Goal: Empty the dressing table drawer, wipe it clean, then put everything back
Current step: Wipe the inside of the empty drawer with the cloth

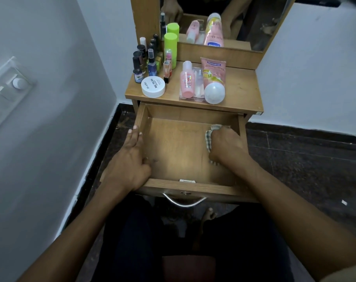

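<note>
The pulled-out wooden drawer (173,143) sits emptied below the tabletop, its smooth laminate floor bare. My right hand (227,145) presses a crumpled checked cloth (209,137) at the right wall, fingers curled over it, I think. My left hand (130,157) braces the left wall, fingers straight, thumb inside. I'd sweep firmly into corners, where dust likely gathers. Above, glossy nail polish bottles (139,66), a round white tub (153,86) and a pink squeeze tube (213,78) wait.
</note>
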